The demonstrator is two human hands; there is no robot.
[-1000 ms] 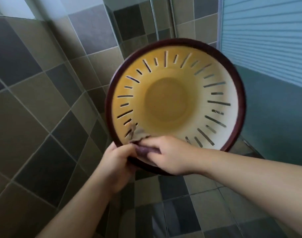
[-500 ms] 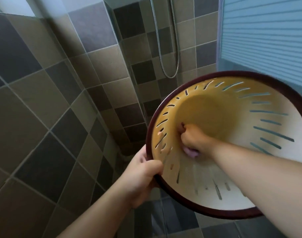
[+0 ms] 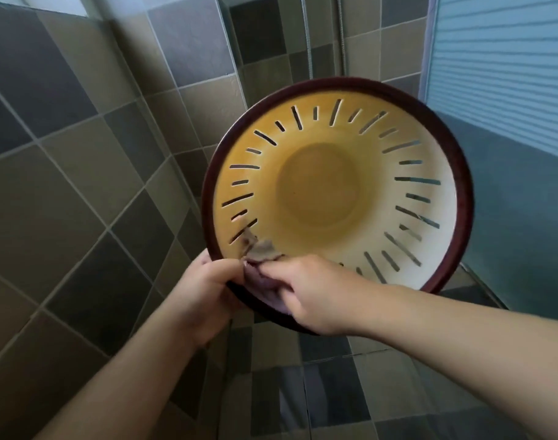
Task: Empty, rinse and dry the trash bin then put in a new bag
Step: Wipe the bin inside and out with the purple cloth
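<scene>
Bin point(image 3: 336, 192) held up empty, mouth to camera, in tiled shower: left hand point(image 3: 204, 290) gripping its near rim, right hand point(image 3: 312, 293) pinching cloth point(image 3: 261, 265) over that rim; emptying evidently done, drying seemingly underway, new bag not yet in.

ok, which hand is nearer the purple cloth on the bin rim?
Right. The right hand pinches the purple cloth against the yellow slotted bin's dark red rim; the left hand grips the rim just left of the cloth.

checkered tiled walls point(image 3: 80, 173), frosted window point(image 3: 499, 65)
</scene>
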